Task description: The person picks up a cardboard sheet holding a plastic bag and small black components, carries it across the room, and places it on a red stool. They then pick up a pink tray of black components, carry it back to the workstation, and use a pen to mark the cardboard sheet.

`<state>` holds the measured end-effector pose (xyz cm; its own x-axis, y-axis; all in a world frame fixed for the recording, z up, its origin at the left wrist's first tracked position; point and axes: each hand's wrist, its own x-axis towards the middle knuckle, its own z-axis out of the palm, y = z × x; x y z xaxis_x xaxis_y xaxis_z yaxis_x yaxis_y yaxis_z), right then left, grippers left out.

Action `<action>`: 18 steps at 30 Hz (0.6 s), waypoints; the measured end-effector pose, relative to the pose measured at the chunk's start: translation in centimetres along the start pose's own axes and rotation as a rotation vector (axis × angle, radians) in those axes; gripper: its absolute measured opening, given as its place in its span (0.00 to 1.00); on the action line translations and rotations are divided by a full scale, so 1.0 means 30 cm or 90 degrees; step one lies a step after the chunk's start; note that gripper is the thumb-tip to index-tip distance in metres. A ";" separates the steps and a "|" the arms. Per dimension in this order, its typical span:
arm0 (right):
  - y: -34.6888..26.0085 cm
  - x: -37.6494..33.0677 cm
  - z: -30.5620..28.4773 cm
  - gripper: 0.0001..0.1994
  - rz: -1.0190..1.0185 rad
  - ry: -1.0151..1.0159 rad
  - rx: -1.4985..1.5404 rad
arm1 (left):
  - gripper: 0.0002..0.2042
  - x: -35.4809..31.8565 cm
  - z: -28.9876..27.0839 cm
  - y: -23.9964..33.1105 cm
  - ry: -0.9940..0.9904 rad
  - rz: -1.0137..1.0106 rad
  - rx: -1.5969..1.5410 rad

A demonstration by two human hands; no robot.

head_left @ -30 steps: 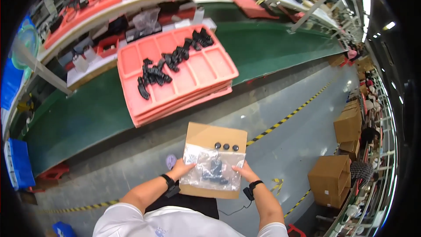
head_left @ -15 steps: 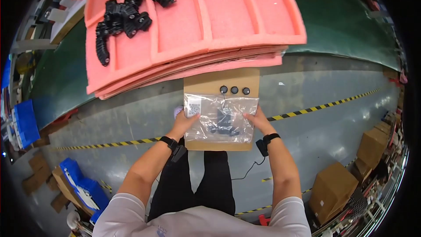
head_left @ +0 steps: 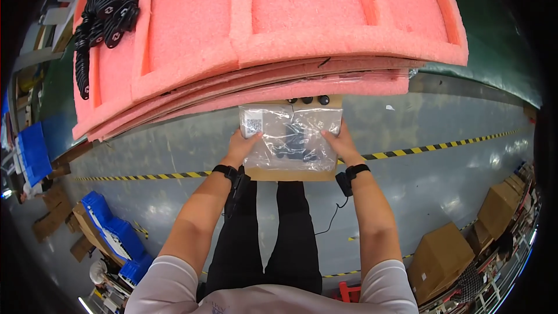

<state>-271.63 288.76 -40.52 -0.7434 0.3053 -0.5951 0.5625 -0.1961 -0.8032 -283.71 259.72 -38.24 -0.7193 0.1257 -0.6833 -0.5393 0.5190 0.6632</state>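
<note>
A flat tan cardboard piece is held level in front of my body. On top of it lies a clear plastic bag with dark parts inside, too blurred by glare to name, and a white printed label. My left hand grips the left edge, its thumb pressed on the bag. At the opposite edge my right hand does the same. The fingers under the cardboard are hidden. Several round black knob-like pieces sit at its far end, partly covered by the foam's edge.
Stacked pink foam trays jut out just beyond the cardboard, with black coiled cables at their left. They rest on a green surface. Yellow-black tape crosses the floor. Cardboard boxes stand right, blue bins left.
The pink foam trays now appear nearer and larger. The cardboard's far end and the round black pieces have gone partly out of sight at the foam's edge. Both hands keep their hold.
</note>
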 end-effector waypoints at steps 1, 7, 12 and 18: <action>-0.001 -0.011 0.022 0.38 0.003 0.003 0.001 | 0.27 0.013 -0.003 -0.001 -0.006 0.004 0.004; 0.030 -0.082 0.109 0.27 -0.077 0.337 -0.271 | 0.30 0.011 0.039 -0.050 0.166 0.054 0.134; 0.092 -0.088 0.093 0.24 -0.039 0.392 -0.214 | 0.34 -0.008 0.058 -0.068 0.208 0.092 0.252; 0.157 -0.124 0.050 0.23 0.017 0.299 -0.090 | 0.36 -0.057 0.060 -0.044 0.196 0.098 0.287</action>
<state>-266.76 285.31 -42.12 -0.5027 0.6952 -0.5138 0.6470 -0.0916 -0.7570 -280.98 260.34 -38.48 -0.9061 0.0113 -0.4230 -0.2258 0.8325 0.5059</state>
